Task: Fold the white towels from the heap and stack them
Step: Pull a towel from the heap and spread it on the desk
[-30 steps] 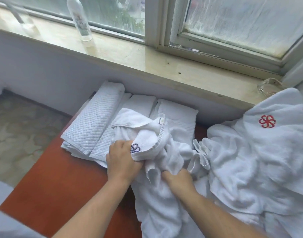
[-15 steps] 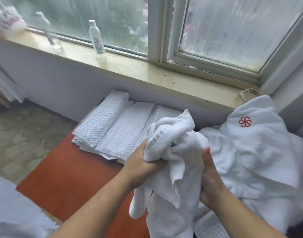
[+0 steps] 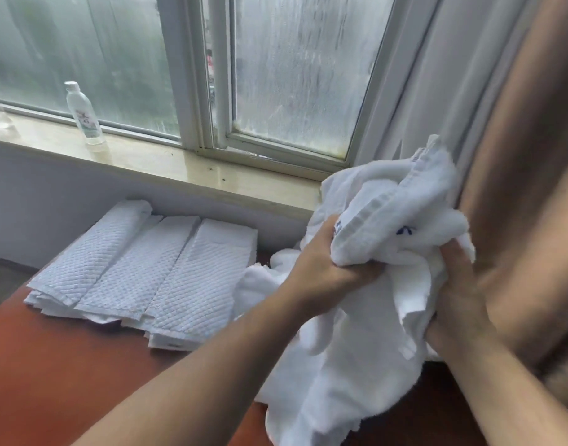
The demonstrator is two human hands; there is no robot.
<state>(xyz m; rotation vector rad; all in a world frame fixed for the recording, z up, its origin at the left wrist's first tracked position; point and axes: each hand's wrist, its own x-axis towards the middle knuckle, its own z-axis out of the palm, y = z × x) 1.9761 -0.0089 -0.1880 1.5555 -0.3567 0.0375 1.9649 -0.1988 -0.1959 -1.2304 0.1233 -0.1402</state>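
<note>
**Corners first**

Right of centre, a bunched towel (image 3: 350, 365) is gripped on both sides: the left hand (image 3: 324, 268) curled into its folds, the right hand (image 3: 456, 300) closed round its edge. The stitched hem (image 3: 363, 217) should be traced to two corners. Farther back, at left, folded towels (image 3: 166, 272) lie on the table (image 3: 67, 365).

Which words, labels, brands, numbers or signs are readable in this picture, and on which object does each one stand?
No text is readable.
Label of the bottle on the windowsill: too blurred to read.
On the towel that the left hand and right hand grip, a blue mark: half hidden in folds, not legible.
Outdoors, a red patch: blurred.
</note>
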